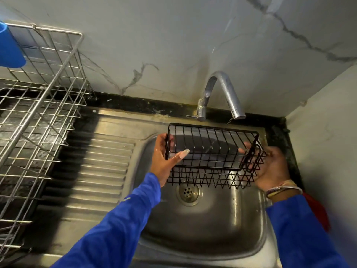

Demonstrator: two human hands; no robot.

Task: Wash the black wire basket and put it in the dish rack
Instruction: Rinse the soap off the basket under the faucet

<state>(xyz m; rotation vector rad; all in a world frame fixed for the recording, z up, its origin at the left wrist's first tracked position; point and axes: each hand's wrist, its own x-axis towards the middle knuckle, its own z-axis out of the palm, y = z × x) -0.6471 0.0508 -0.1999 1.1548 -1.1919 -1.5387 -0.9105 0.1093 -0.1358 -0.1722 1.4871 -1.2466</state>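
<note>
Right now the black wire basket (212, 153) hangs over the sink (202, 229) bowl, below the tap (222, 93), left hand (164, 157) and right hand (270, 167) gripping its short ends. Light, stiff, probably slippery when wet; the end rims suit best for carrying to the dish rack (38, 113).

dim, wide-angle bend at edges, glare on the sink (257, 238), slight blur.

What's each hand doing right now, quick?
Left hand: closed on the left end of the black wire basket.
Right hand: holding the basket's right end, over the sink.
</note>
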